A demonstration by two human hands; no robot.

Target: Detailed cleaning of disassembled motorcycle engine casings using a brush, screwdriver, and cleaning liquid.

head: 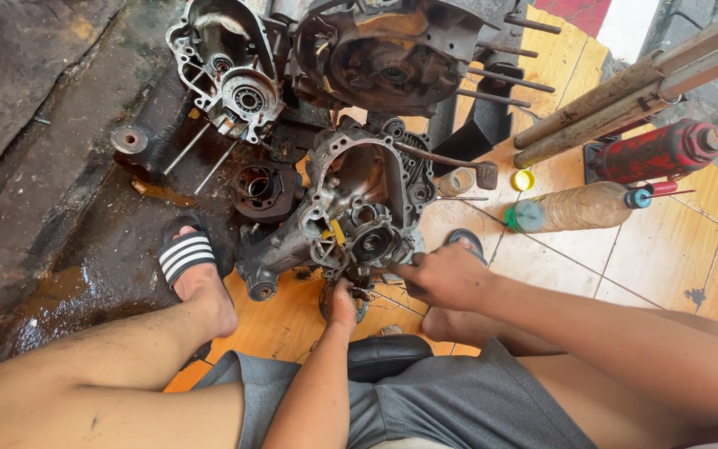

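A greasy grey engine crankcase half lies on the floor between my feet. My left hand is closed around a small rusty round part under the case's near edge. My right hand is clenched at the case's lower right corner, fingers pressed against the metal; I cannot make out whether it holds a tool. A dark cylinder piece stands just left of the case.
Two more oily engine cases with studs stand behind. A plastic bottle, a yellow cap, a red jack and metal pipes lie to the right. Dark oil stains the floor on the left.
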